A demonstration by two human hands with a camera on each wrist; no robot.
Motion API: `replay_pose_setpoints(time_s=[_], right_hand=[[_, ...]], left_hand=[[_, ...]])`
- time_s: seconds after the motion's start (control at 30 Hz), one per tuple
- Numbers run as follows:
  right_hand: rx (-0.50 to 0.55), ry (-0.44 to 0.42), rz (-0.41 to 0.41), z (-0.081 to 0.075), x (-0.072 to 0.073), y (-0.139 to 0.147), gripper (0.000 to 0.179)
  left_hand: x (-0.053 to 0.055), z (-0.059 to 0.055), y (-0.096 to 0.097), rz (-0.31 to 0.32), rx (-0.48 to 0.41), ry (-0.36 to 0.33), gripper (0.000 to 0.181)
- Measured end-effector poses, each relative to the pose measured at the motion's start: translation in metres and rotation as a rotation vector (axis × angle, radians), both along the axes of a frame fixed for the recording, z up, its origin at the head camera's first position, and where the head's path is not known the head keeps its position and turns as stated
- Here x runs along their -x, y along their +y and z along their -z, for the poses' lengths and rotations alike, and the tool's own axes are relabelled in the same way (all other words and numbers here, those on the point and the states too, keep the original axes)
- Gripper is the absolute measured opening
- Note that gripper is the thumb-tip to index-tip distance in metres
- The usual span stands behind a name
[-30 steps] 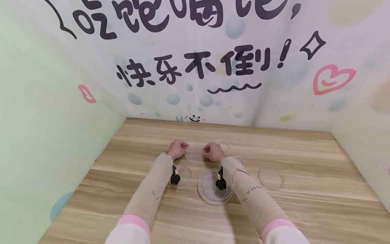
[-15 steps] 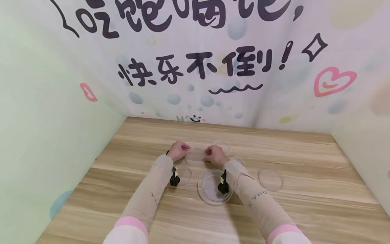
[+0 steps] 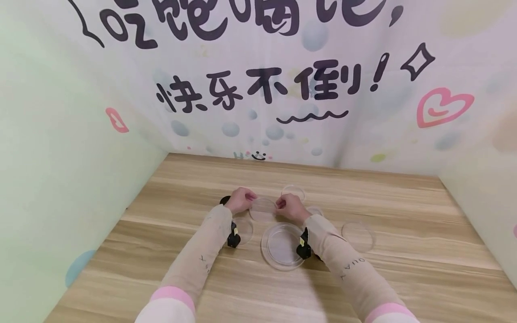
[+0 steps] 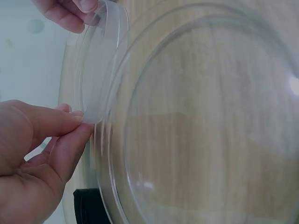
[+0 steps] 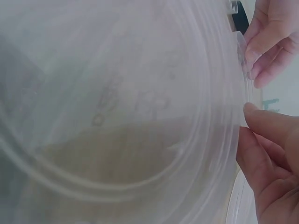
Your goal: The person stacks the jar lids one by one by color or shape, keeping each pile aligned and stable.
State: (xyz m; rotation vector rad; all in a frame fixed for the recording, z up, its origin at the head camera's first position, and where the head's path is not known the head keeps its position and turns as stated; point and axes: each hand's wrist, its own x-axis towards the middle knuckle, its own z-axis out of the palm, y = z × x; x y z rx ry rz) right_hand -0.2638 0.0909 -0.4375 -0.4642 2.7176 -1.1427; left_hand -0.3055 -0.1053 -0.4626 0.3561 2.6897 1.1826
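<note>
A clear round plastic lid (image 3: 263, 211) is held by its rim between both hands, over the table behind the other lids. My left hand (image 3: 241, 200) pinches its left side between thumb and fingers. On the opposite side, my right hand (image 3: 291, 208) pinches the rim the same way. The left wrist view shows the held lid (image 4: 103, 70) nearly edge-on, with a frosted rim band. A wider clear lid or dish (image 3: 266, 258), with a smaller ring inside it, lies nearer the body. Another clear lid (image 3: 247, 233) lies beside the left wrist.
Farther back, partly behind the right hand, lies a clear round lid (image 3: 296, 187). A small one (image 3: 316, 210) shows by the right cuff, and another (image 3: 358, 237) lies farther right. The wooden table (image 3: 424, 224) meets printed cloth walls (image 3: 258, 49) at the back and sides.
Both hands have shifted slightly right and a little toward the body, carrying the held lid with them. The other lids stay where they were.
</note>
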Motion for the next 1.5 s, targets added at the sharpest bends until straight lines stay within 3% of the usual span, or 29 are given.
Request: replay_pose_setpoints(time_s=[0.03,0.13,0.43,0.53,0.63,0.67,0.73,0.8,0.87,0.9,1.03,1.13,1.27,1.33,1.37,1.5], right_hand=[[0.001,0.002,-0.004,-0.001,0.000,0.001,0.021],[0.001,0.003,-0.010,-0.001,0.000,0.003,0.020],[-0.002,-0.003,-0.005,0.003,0.000,0.006,0.022],[0.001,0.001,-0.001,0.004,-0.001,0.006,0.023],[-0.005,0.014,-0.011,0.004,-0.002,0.006,0.024],[-0.008,0.017,-0.016,0.004,-0.002,0.006,0.025],[-0.023,0.028,-0.030,0.003,-0.004,0.006,0.025],[-0.037,0.038,-0.045,0.003,-0.005,0.005,0.026],[-0.033,0.033,-0.045,0.002,-0.004,0.005,0.027],[-0.025,0.028,-0.044,0.001,-0.004,0.006,0.027],[0.053,0.085,-0.067,0.003,-0.001,0.011,0.026],[0.132,0.211,-0.109,0.034,0.025,0.024,0.023],[0.202,0.229,-0.072,0.050,0.042,0.034,0.022],[0.197,0.164,-0.019,0.027,0.026,0.031,0.022],[0.225,0.190,-0.029,0.025,0.023,0.033,0.022],[0.235,0.153,0.007,-0.005,0.000,0.031,0.019]], left_hand=[[-0.008,-0.011,0.003,-0.013,0.013,-0.022,0.033],[-0.021,-0.025,0.009,-0.004,0.038,0.016,0.034],[-0.026,-0.033,0.011,0.009,0.043,-0.036,0.035],[-0.023,-0.030,0.010,-0.004,0.000,-0.099,0.037],[-0.016,-0.019,0.007,-0.016,-0.074,-0.160,0.038],[-0.009,-0.006,0.004,0.009,-0.129,-0.149,0.038],[-0.005,0.001,0.002,0.008,-0.159,-0.172,0.037],[-0.007,0.000,0.002,-0.005,-0.171,-0.185,0.037],[-0.012,-0.006,0.003,-0.018,-0.177,-0.191,0.038],[-0.020,-0.020,0.006,-0.053,-0.147,-0.215,0.039],[-0.031,-0.040,0.006,-0.062,-0.167,-0.175,0.038],[-0.033,-0.048,0.007,-0.057,-0.213,-0.153,0.036],[-0.034,-0.055,0.010,-0.056,-0.301,-0.163,0.036],[-0.036,-0.057,0.012,-0.051,-0.332,-0.168,0.035],[-0.037,-0.058,0.012,-0.048,-0.341,-0.165,0.035],[-0.040,-0.061,0.013,-0.027,-0.360,-0.153,0.034]])
